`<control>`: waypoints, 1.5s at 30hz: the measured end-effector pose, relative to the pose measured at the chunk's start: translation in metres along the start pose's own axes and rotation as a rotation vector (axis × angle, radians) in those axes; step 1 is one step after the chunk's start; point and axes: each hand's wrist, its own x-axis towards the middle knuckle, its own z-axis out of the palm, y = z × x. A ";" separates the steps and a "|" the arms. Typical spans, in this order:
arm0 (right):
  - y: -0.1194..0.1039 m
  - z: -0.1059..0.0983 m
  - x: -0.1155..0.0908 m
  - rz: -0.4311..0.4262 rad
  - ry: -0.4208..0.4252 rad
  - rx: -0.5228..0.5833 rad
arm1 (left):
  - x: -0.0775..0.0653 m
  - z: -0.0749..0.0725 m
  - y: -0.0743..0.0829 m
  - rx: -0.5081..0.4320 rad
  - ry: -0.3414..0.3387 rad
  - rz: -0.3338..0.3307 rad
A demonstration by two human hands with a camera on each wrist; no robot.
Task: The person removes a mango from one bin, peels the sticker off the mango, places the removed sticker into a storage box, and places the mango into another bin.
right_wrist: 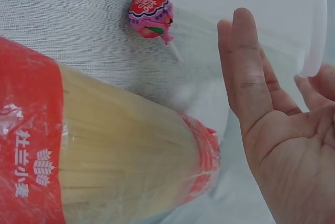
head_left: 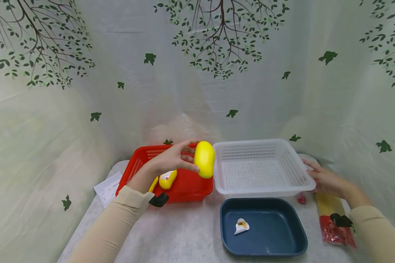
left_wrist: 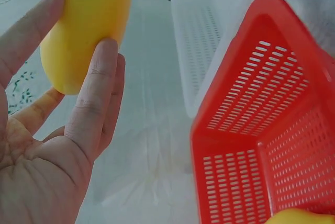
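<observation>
The yellow fruit (head_left: 205, 159) is off the bench (head_left: 171, 237), held up near where the two baskets adjoin. In the head view its long axis stands nearly upright, one blunt end up and the other down; from the left wrist it leans slightly, with its lower end toward the palm and its upper end cut off by the frame. It is a smooth, glossy, plump oval.

The left hand (head_left: 174, 157) has it in its grip, thumb on one side and fingers on the other. Beneath that arm is the red basket (head_left: 192, 188), slotted plastic with sloping walls, containing a labelled yellow fruit (head_left: 168, 179) and a slim yellow thing (head_left: 154, 184), partly hidden.

The right hand (head_left: 330, 182) is at the right rim of the white basket (head_left: 253, 175), its fingers mostly straight and its grip loose, thumb by the rim. That basket is perforated plastic too.

Near this hand are a round, shiny-wrapped lollipop (right_wrist: 151, 14) and a clear bag of pasta (right_wrist: 125, 145) with red ends, its straight strands running lengthwise. Nearer the person, a smooth navy tray (head_left: 271, 232) with rounded corners holds a small white scrap (head_left: 241, 227). The bench's cloth looks finely woven.
</observation>
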 end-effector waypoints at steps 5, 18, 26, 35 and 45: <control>0.001 0.002 -0.001 -0.003 0.023 -0.005 | 0.024 0.003 0.004 -0.009 -0.017 0.008; -0.002 0.004 -0.001 -0.006 0.022 0.002 | 0.076 0.022 0.006 0.004 -0.018 -0.015; -0.002 0.005 -0.001 -0.013 0.019 0.014 | 0.099 0.038 0.007 0.014 -0.026 -0.075; 0.000 0.005 -0.005 -0.013 0.041 0.010 | 0.125 0.060 0.017 0.028 -0.090 -0.147; 0.002 0.008 -0.008 -0.031 0.035 0.014 | 0.142 0.088 0.018 0.037 -0.038 -0.266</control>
